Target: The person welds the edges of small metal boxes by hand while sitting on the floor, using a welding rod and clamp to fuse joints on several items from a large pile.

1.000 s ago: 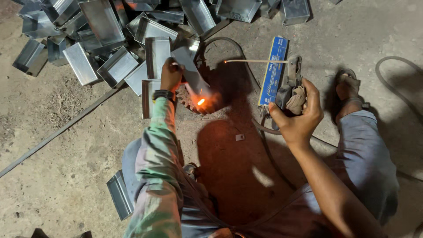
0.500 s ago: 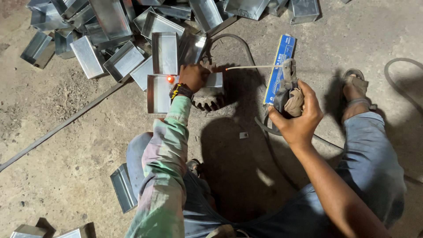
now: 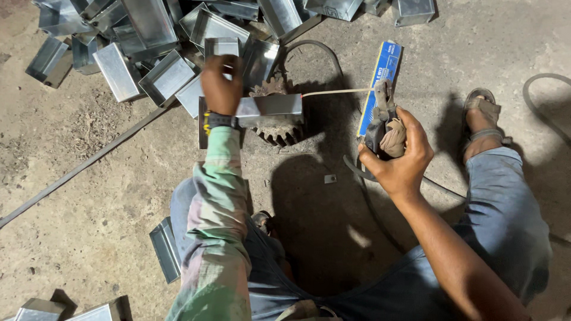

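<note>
One gear [image 3: 278,128] half hidden under metal box [image 3: 267,107]; left hand [image 3: 221,83] covers box end.

head view, looking steeply down, close

One package only: long narrow blue carton [image 3: 377,85], white and yellow printing, flat on concrete floor [image 3: 464,53]. Lies lengthwise, just beyond right hand [image 3: 399,156] fingertips, near end hidden behind them. Well right of left hand [image 3: 221,83] fingers. No signs, screens.
</note>
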